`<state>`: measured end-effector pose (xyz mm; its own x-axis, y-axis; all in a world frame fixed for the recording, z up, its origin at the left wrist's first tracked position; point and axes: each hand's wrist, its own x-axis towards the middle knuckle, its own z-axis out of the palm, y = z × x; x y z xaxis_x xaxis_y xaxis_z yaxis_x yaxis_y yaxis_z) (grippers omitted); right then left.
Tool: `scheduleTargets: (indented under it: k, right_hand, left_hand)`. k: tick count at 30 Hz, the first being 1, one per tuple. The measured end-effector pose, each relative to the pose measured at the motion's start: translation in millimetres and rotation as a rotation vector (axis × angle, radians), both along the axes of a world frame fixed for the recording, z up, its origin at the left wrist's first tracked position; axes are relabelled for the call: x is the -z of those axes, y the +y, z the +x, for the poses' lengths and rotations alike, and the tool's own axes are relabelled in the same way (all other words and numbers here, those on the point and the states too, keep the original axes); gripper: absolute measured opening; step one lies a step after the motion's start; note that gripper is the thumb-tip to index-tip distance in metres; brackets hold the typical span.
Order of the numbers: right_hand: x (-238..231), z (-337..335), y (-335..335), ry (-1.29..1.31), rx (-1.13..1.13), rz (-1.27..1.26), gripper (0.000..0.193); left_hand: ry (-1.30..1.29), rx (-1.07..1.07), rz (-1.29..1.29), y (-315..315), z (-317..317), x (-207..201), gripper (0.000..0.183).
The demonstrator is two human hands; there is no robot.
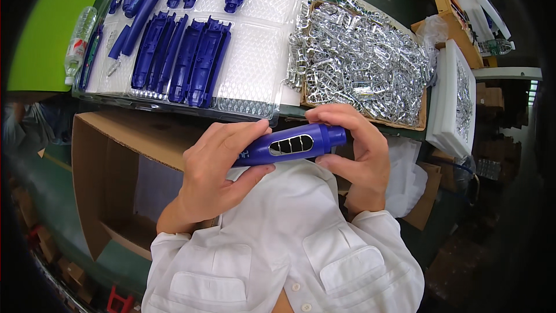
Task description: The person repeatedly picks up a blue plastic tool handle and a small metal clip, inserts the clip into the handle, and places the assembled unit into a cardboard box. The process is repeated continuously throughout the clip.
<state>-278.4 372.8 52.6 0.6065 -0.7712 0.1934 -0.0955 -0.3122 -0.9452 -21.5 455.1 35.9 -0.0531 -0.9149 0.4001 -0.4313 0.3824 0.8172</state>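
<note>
Held level in front of my chest is a blue plastic handle (262, 149) with a rounded body, a black oval button panel edged in silver, and a narrower collar at its right end. My left hand (211, 171) is closed around its left part, thumb below and fingers above, hiding that end. My right hand (368, 159) is curled about the collar end, forefinger above and thumb beneath. Beyond my hands, a clear plastic tray (252, 66) carries several open blue handle shells (200, 66) and narrow blue pieces. A longer blue tool body (142, 20) lies toward its far left.
Right of the tray, a shallow cardboard box (423, 117) is heaped with small silver metal clips (365, 52). A plastic bottle (79, 43) lies beside a green board (43, 29) at the left. An open carton (90, 179) stands below the bench edge; white foam slabs (449, 101) stand at right.
</note>
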Motion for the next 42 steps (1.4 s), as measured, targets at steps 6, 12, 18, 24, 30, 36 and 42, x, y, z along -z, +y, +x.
scheduleTargets:
  k: [6,12,18,24,30,36,42]
  right_hand:
    - [8.0,3.0,-3.8,0.015,-0.018,-0.037,0.063]
    - [12.5,8.2,-6.9,0.007,-0.03,-0.033,0.06]
    - [8.6,12.3,-9.6,0.019,-0.021,-0.019,0.06]
    - [7.9,15.7,-14.8,0.055,-0.044,-0.05,0.056]
    - [9.8,17.6,-18.7,0.077,-0.066,-0.041,0.055]
    - [10.6,20.8,-18.9,0.067,-0.061,-0.064,0.055]
    - [3.4,29.0,-22.1,0.153,-0.083,-0.262,0.057]
  left_hand:
    - [-0.06,-0.04,-0.024,2.3,3.6,1.0,0.065]
    - [-0.09,-0.065,-0.04,2.8,6.7,3.0,0.06]
    - [-0.046,-0.071,-0.007,0.6,7.3,5.8,0.056]
    - [-0.011,-0.096,0.026,0.2,8.2,9.3,0.053]
    - [0.017,-0.087,0.019,-1.4,12.7,12.9,0.057]
    - [0.013,-0.111,0.031,2.0,11.9,14.9,0.054]
    - [-0.057,-0.126,-0.047,2.1,15.3,16.5,0.052]
